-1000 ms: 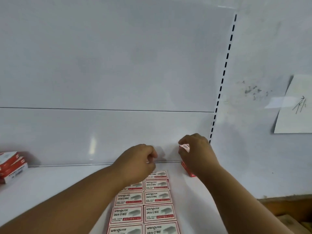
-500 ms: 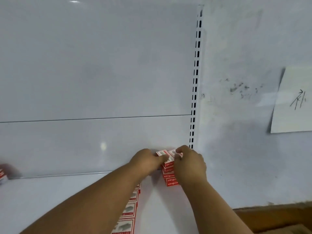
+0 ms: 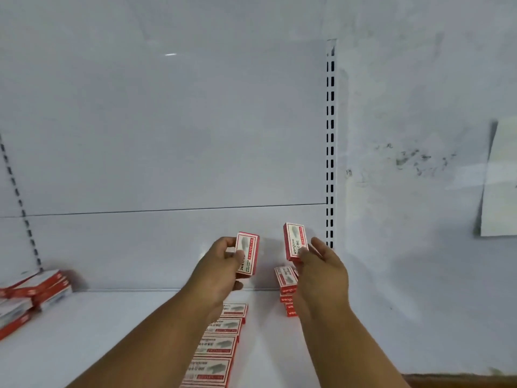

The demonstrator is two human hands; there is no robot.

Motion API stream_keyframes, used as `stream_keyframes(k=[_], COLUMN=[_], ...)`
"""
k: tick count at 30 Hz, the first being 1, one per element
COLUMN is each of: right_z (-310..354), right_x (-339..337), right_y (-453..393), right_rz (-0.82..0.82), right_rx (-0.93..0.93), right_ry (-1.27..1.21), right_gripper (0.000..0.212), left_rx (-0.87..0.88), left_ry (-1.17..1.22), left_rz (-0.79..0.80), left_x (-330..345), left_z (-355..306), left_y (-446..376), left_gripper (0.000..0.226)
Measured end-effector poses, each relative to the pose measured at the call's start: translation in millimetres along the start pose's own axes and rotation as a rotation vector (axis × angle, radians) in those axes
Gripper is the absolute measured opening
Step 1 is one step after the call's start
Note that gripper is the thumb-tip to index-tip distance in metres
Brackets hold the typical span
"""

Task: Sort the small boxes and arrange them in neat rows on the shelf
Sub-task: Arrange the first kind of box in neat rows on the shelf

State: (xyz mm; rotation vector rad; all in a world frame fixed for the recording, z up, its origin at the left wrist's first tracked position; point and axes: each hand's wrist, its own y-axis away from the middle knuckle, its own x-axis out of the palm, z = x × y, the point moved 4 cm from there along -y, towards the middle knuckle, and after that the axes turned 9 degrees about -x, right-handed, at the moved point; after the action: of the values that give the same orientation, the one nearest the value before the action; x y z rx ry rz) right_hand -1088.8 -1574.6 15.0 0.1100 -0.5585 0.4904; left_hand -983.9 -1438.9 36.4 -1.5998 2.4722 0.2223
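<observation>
Left hand [image 3: 223, 271] pinching one small red-and-white cardboard staple box [image 3: 246, 254], long axis upright, raised clear of the white metal shelf [image 3: 112, 331]. Right hand [image 3: 321, 271] gripping a second, matching red-and-white staple box [image 3: 295, 242] by its lower end, also upright, tilted slightly left, a bit higher than the left one. Both boxes apart from each other, nothing touching between them.

Directly below and just left of the right hand: short stack of red-and-white boxes [image 3: 286, 289] against the shelf back, partly hidden by the wrist. Below the left hand, toward the camera: flat row of red-and-white boxes [image 3: 221, 343], long axes across the shelf.

Probable next move: laying the held boxes flat, so each needs turning from upright to lying. Left hand nearer the row; right hand nearer the stack.

Far left of both hands: loose pile of red-and-white packs [image 3: 30, 295].
</observation>
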Motion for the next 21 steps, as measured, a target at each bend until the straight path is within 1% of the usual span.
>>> stream_keyframes(k=[3,6,7,9,12,14,16,18,21], right_z=[0,-5,-5,-4,-4,-5,-13,-21,-32], right_x=[14,27,30,36,40,41,46,47,46], right_y=[12,20,24,34,54,63,76,91,114], right_rz=[0.101,0.199,0.221,0.269,0.368,0.361,0.313,0.253,0.215], right_rx=[0.179,0.234,0.235,0.207,0.133,0.095,0.064,0.029,-0.059], right_ry=[-0.214,-0.345,-0.375,-0.379,-0.252,-0.161,-0.053,0.044,0.218], right_gripper=[0.044,0.054,0.052,0.042,0.025,0.018,0.016,0.016,0.027], left_rx=[0.011,0.032,0.043,0.050,0.074,0.101,0.115,0.133,0.171], left_ry=[0.016,0.009,0.001,-0.028,-0.122,-0.213,-0.274,-0.334,-0.413], left_rz=[-0.023,-0.011,-0.002,0.030,0.088,0.098,0.099,0.102,0.116], left_x=[-18,-34,-40,-51,-68,-79,-99,-115,-133], left_z=[2,6,8,11,17,20,30,41,58], left_y=[13,22,24,29,36,42,46,51,57], left_gripper=[0.021,0.021,0.022,0.022,0.020,0.018,0.016,0.014,0.014])
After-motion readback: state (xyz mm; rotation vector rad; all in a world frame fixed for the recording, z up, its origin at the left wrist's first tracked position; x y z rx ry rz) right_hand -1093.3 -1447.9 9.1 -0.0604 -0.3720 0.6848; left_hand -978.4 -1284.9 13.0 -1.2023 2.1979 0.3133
